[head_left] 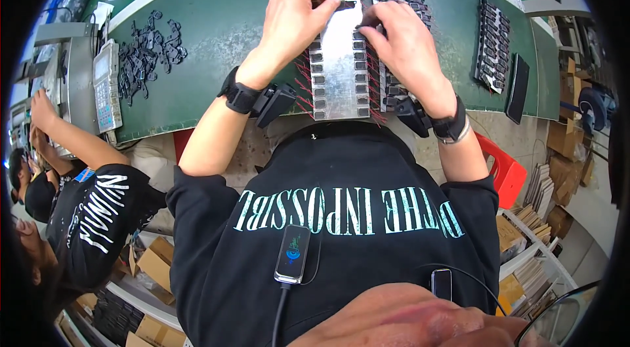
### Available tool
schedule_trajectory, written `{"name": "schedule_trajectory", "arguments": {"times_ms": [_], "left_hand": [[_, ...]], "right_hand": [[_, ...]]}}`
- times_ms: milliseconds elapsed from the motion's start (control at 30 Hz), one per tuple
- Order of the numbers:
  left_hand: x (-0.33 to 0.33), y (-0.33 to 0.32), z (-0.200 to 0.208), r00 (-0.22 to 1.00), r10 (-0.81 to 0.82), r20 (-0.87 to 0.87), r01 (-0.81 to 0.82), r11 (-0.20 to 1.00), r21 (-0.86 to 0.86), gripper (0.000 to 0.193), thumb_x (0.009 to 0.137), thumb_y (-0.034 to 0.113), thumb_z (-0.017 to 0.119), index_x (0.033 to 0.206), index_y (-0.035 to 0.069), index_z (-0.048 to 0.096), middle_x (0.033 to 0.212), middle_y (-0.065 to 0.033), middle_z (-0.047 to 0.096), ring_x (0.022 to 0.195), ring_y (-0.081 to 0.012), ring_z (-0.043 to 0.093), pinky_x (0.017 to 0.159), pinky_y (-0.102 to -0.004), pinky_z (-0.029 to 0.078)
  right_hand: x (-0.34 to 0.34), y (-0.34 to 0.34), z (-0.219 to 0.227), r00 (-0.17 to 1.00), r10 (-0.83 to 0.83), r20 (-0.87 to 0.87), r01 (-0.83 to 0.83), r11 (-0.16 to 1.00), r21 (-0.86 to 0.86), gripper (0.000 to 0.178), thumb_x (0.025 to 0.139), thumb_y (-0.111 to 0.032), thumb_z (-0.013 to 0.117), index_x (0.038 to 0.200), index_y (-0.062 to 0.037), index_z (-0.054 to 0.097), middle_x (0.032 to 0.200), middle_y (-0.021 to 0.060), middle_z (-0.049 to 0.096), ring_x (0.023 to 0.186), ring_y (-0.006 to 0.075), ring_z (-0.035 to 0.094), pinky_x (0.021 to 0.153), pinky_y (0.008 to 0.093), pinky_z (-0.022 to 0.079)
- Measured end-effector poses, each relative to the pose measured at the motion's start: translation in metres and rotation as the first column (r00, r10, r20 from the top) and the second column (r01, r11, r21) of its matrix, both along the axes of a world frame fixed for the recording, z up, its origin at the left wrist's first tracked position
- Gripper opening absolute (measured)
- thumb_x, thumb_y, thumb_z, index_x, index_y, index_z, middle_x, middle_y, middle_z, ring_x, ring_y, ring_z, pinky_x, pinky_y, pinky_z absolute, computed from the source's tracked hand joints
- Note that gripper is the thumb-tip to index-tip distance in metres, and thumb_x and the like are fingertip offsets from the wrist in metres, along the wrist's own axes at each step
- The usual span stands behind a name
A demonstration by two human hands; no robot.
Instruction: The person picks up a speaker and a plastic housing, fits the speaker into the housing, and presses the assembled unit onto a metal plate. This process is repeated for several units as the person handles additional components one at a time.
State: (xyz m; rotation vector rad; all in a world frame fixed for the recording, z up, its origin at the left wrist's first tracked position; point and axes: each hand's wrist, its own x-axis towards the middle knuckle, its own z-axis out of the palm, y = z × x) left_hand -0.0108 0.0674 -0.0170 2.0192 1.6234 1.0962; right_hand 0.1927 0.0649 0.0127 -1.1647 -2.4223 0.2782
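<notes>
A worker in a black printed sweatshirt (341, 216), a small dark recorder (293, 254) clipped at the chest, leans over a green bench (216, 25) and works on a long silver metal plate (339, 61) lying lengthwise before the body, its near end at the bench edge. Black wrist straps (239, 94) sit on both forearms. Rows of small dark square parts (317, 71) run down both long sides of the plate, red wires fanning out beside them. The left hand (289, 22) is curled at the plate's far end, fingertips pinched close on one small dark part (342, 3) at the top edge; the right hand (403, 42) lies just beside it, fingers bent and pressing on the plate's right row, though whether it grips a part cannot be told. Judging by the pose, the step goes best when the right hand steadies the plate while the left seats each part squarely in line with its row, without nudging its neighbours. Farther right a filled rack of the same parts (493, 45) and a dark flat slab (518, 87) rest well apart; to the left lies a loose heap of black pieces (149, 51) near a grey keypad device (106, 84). A co-worker's arm (72, 140) reaches in at the far left
</notes>
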Motion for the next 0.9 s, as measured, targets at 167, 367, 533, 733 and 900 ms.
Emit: {"name": "schedule_trajectory", "arguments": {"times_ms": [167, 367, 533, 733, 900], "left_hand": [[-0.009, 0.006, -0.014, 0.990, 0.030, -0.136, -0.011, 0.990, 0.138, 0.015, 0.081, 0.020, 0.069, 0.089, 0.009, 0.074, 0.084, -0.0072, 0.071, 0.093, -0.0283, 0.061, 0.083, -0.0411, 0.049], [-0.041, 0.013, -0.012, 0.952, 0.117, -0.282, -0.029, 0.955, 0.297, 0.009, 0.079, 0.020, 0.070, 0.081, 0.011, 0.073, 0.081, -0.0049, 0.069, 0.091, -0.0278, 0.061, 0.079, -0.0409, 0.049], [-0.130, -0.023, 0.013, 0.805, 0.315, -0.503, -0.184, 0.939, 0.292, 0.011, 0.079, 0.017, 0.073, 0.087, 0.010, 0.073, 0.087, -0.0068, 0.069, 0.090, -0.0274, 0.062, 0.081, -0.0406, 0.050], [-0.239, -0.049, 0.032, 0.310, 0.605, -0.734, -0.495, 0.761, 0.418, 0.016, 0.080, 0.024, 0.072, 0.077, 0.008, 0.071, 0.079, -0.0078, 0.066, 0.082, -0.0285, 0.062, 0.072, -0.0418, 0.050], [-0.248, -0.047, 0.037, 0.348, 0.490, -0.799, -0.559, 0.793, 0.243, 0.017, 0.080, 0.024, 0.073, 0.080, 0.007, 0.070, 0.080, -0.0090, 0.067, 0.086, -0.0295, 0.063, 0.075, -0.0416, 0.052]], "right_hand": [[0.001, -0.011, 0.025, 0.957, -0.150, -0.248, 0.088, 0.965, -0.246, 0.013, 0.088, -0.006, 0.067, 0.099, 0.0000, 0.063, 0.094, 0.0076, 0.066, 0.089, 0.0187, 0.064, 0.082, 0.0286, 0.050], [-0.011, -0.009, 0.033, 0.827, -0.277, -0.490, -0.005, 0.867, -0.498, 0.017, 0.092, -0.002, 0.063, 0.108, 0.0011, 0.065, 0.096, 0.0038, 0.068, 0.092, 0.0116, 0.063, 0.083, 0.0253, 0.050], [-0.029, -0.019, 0.013, 0.679, -0.370, -0.635, -0.178, 0.755, -0.631, 0.015, 0.093, -0.001, 0.063, 0.108, 0.0009, 0.065, 0.101, 0.0022, 0.065, 0.093, 0.0094, 0.061, 0.083, 0.0222, 0.048], [-0.043, -0.006, 0.006, 0.674, -0.301, -0.674, -0.302, 0.720, -0.624, 0.018, 0.095, -0.002, 0.062, 0.113, -0.0004, 0.063, 0.103, 0.0008, 0.063, 0.094, 0.0064, 0.057, 0.084, 0.0190, 0.044], [-0.053, -0.007, 0.011, 0.701, -0.249, -0.668, -0.321, 0.727, -0.608, 0.017, 0.094, -0.001, 0.062, 0.111, -0.0002, 0.064, 0.102, 0.0007, 0.064, 0.094, 0.0072, 0.058, 0.084, 0.0201, 0.045]]}}
